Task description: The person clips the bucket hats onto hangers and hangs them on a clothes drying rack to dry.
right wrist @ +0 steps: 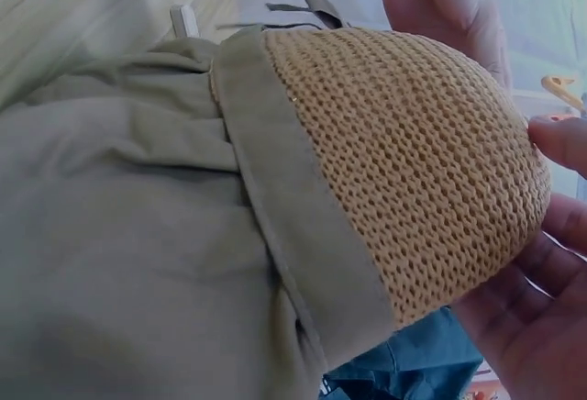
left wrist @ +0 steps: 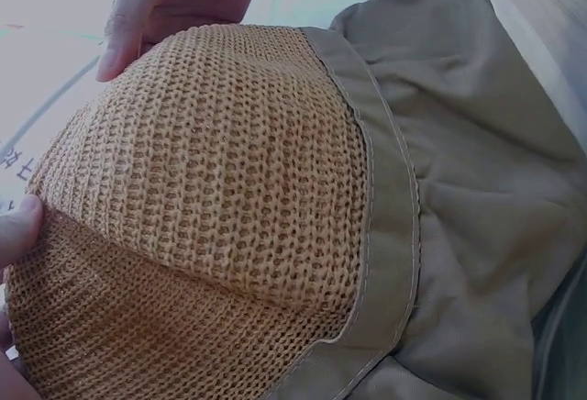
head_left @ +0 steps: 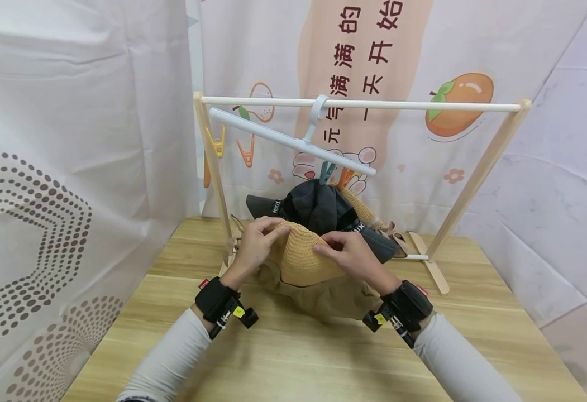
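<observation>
Between my two hands is a sun hat [head_left: 303,259] with a yellow knitted crown and a soft khaki brim [head_left: 318,298]. My left hand [head_left: 255,241] pinches the top left of the crown between thumb and fingers. On the right side, my right hand [head_left: 352,252] pinches the crown in the same way. Up close in the left wrist view, the knitted crown [left wrist: 211,161] shows a crease across it. A stitched khaki band [right wrist: 293,207] joins crown to brim in the right wrist view. Right behind is a dark bucket hat [head_left: 313,204] with white lettering.
A wooden rack [head_left: 363,104] spans the table [head_left: 283,357]; a tilted pale blue hanger [head_left: 273,131] hangs from its bar. Teal [head_left: 327,172] and orange clothespins [head_left: 345,177] are at the hanger's low end. Yellow [head_left: 218,142] and orange clips [head_left: 247,152] show at left. Another knitted piece [head_left: 358,207] lies behind.
</observation>
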Action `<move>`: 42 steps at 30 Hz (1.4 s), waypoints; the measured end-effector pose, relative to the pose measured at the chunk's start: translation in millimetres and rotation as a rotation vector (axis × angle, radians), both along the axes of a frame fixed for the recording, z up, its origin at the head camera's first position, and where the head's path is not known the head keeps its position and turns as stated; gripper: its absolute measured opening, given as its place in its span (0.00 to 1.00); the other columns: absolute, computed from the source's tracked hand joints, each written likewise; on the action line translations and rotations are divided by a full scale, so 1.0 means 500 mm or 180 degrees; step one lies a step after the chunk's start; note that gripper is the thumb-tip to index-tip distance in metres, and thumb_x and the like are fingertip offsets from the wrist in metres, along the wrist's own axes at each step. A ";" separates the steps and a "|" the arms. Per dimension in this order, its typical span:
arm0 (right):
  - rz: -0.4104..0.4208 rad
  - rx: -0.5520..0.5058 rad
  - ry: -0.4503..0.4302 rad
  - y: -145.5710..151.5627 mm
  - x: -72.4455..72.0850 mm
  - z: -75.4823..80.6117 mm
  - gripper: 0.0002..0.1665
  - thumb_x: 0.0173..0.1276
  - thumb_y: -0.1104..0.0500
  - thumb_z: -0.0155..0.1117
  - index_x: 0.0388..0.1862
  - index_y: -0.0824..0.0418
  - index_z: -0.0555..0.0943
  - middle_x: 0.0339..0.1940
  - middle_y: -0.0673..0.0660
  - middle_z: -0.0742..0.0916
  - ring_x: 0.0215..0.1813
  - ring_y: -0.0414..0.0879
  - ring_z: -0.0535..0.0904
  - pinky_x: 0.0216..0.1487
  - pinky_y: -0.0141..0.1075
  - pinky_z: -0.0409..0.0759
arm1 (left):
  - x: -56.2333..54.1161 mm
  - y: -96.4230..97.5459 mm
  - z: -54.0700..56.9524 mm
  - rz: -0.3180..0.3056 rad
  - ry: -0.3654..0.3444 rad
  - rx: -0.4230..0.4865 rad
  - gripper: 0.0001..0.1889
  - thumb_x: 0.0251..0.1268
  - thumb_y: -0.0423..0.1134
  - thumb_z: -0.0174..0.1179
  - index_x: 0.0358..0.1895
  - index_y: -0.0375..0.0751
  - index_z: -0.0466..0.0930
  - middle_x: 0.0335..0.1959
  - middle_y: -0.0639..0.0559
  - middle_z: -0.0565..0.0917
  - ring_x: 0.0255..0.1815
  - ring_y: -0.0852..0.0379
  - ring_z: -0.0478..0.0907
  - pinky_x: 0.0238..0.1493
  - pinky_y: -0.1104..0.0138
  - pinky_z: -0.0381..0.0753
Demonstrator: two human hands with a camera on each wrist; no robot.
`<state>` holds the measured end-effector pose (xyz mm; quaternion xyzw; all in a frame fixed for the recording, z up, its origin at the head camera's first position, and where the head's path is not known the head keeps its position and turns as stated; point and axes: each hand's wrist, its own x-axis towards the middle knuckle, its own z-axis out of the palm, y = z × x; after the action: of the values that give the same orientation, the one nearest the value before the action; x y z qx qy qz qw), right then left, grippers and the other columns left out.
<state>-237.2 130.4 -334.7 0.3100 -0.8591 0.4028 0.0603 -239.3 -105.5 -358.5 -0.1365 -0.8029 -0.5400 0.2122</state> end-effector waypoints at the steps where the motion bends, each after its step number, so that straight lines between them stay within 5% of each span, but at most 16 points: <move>1: -0.0012 -0.0025 0.0027 -0.003 -0.001 0.000 0.09 0.67 0.52 0.67 0.37 0.56 0.87 0.21 0.49 0.79 0.23 0.39 0.69 0.25 0.30 0.67 | -0.003 -0.001 0.002 -0.0009 -0.0001 0.0008 0.12 0.63 0.39 0.65 0.46 0.37 0.86 0.41 0.43 0.84 0.39 0.54 0.77 0.39 0.71 0.74; 7: -0.0006 -0.0157 0.0197 -0.025 0.002 0.006 0.11 0.66 0.53 0.68 0.43 0.57 0.86 0.21 0.49 0.77 0.23 0.39 0.69 0.25 0.29 0.65 | -0.020 -0.013 0.011 -0.0052 -0.0046 0.0145 0.12 0.65 0.38 0.64 0.47 0.34 0.85 0.48 0.41 0.81 0.47 0.50 0.78 0.46 0.69 0.75; 16: -0.0016 -0.0065 0.0181 -0.042 0.001 0.017 0.11 0.67 0.52 0.67 0.43 0.57 0.85 0.19 0.48 0.73 0.22 0.40 0.68 0.25 0.29 0.63 | -0.041 -0.028 0.021 -0.0125 -0.0063 0.0096 0.12 0.65 0.38 0.63 0.48 0.35 0.85 0.50 0.40 0.82 0.46 0.52 0.76 0.46 0.69 0.73; 25: 0.0023 0.0109 0.0168 -0.048 -0.008 0.036 0.12 0.69 0.51 0.65 0.40 0.59 0.87 0.21 0.49 0.82 0.22 0.38 0.72 0.25 0.30 0.70 | -0.062 -0.051 0.036 -0.0306 -0.0028 -0.0123 0.13 0.72 0.38 0.55 0.52 0.34 0.82 0.48 0.39 0.81 0.42 0.56 0.71 0.42 0.71 0.70; 33: -0.0007 0.0191 0.0121 -0.064 -0.016 0.057 0.15 0.70 0.49 0.63 0.42 0.58 0.87 0.25 0.51 0.85 0.25 0.39 0.75 0.29 0.33 0.75 | -0.081 -0.076 0.045 -0.0557 -0.0023 0.0037 0.14 0.73 0.38 0.54 0.53 0.32 0.81 0.55 0.39 0.79 0.59 0.49 0.74 0.58 0.60 0.72; 42: 0.0011 0.0172 0.0270 -0.084 -0.026 0.059 0.14 0.69 0.49 0.64 0.40 0.58 0.87 0.20 0.50 0.81 0.22 0.39 0.71 0.27 0.32 0.69 | -0.093 -0.086 0.050 -0.0449 0.0018 0.0078 0.14 0.73 0.38 0.54 0.52 0.33 0.82 0.54 0.38 0.80 0.50 0.59 0.74 0.48 0.73 0.72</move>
<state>-250.4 88.2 -305.0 0.3298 -0.8658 0.3660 0.0877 -285.7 -148.6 -333.7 -0.1917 -0.7840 -0.5631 0.1775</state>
